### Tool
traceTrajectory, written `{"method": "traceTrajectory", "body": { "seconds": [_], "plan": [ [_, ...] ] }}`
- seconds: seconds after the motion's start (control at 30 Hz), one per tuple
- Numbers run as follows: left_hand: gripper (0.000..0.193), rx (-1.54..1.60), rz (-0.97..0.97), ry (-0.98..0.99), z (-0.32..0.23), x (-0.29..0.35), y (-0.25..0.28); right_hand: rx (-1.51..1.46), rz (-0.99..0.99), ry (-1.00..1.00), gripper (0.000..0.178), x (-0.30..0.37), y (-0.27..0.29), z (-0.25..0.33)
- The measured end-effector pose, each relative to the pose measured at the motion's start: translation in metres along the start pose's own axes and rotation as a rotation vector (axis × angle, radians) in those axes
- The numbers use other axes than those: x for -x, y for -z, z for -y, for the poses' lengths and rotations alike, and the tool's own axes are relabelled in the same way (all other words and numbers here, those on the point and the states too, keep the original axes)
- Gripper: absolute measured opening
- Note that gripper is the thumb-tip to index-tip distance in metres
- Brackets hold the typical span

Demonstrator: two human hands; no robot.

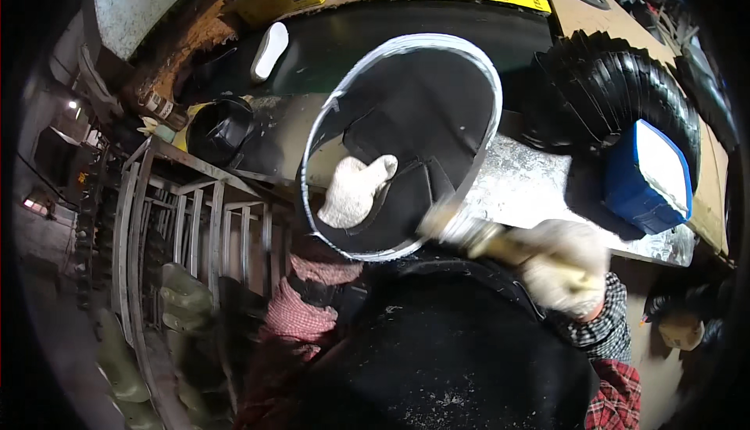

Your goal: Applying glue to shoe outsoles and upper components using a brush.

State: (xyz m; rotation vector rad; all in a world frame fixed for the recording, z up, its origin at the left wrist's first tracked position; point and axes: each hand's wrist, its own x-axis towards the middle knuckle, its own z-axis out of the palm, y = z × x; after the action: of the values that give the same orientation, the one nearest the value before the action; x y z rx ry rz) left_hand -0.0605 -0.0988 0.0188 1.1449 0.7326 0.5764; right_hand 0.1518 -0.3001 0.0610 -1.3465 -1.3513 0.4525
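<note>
My left hand (348, 194), in a whitish work glove, shows inside the outline of a large black oval piece with a white-coated rim (500, 90). Its fingers are closed on black material there, and the rim crosses in front of my left sleeve. Gloved too, my right hand (566, 268) grips the handle of a brush (476, 235). The bristles lie close to the rim's lower right edge; motion blurs them, so I cannot tell if they touch. To the right stands a blue tub (633, 184) with white stuff in it.
A stack of curved black pieces (617, 90) sits behind the tub. A white sole-shaped piece (270, 52) lies on the dark surface (344, 59) at the back. A black pot (220, 129) is at left, above a metal rack (211, 211) near olive boots (183, 297).
</note>
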Motion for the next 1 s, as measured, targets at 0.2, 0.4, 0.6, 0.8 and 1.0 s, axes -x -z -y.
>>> {"method": "traceTrajectory", "body": {
  "seconds": [0.2, 0.4, 0.6, 0.8, 1.0],
  "plan": [
    [0.017, -0.698, 0.017, -0.498, 0.02, 0.015, 0.014, -0.049, -0.237, -0.08, 0.018, -0.053, 0.023, -0.046],
    [0.03, 0.115, -0.209, -0.137, 0.026, 0.014, 0.012, 0.355, 0.033, 0.518, 0.019, -0.054, 0.005, -0.057],
    [0.034, 0.806, 0.256, 0.049, 0.074, -0.084, 0.098, -0.003, 0.327, 0.382, 0.03, -0.05, -0.009, -0.058],
    [0.038, 1.528, -0.13, 0.204, 0.008, -0.209, 0.128, 0.215, 0.122, 0.208, 0.023, -0.039, 0.002, -0.077],
    [0.032, 0.541, -0.357, -0.285, -0.025, -0.095, 0.063, 0.073, 0.016, -0.01, 0.034, -0.017, -0.005, -0.073]
  ]
}}
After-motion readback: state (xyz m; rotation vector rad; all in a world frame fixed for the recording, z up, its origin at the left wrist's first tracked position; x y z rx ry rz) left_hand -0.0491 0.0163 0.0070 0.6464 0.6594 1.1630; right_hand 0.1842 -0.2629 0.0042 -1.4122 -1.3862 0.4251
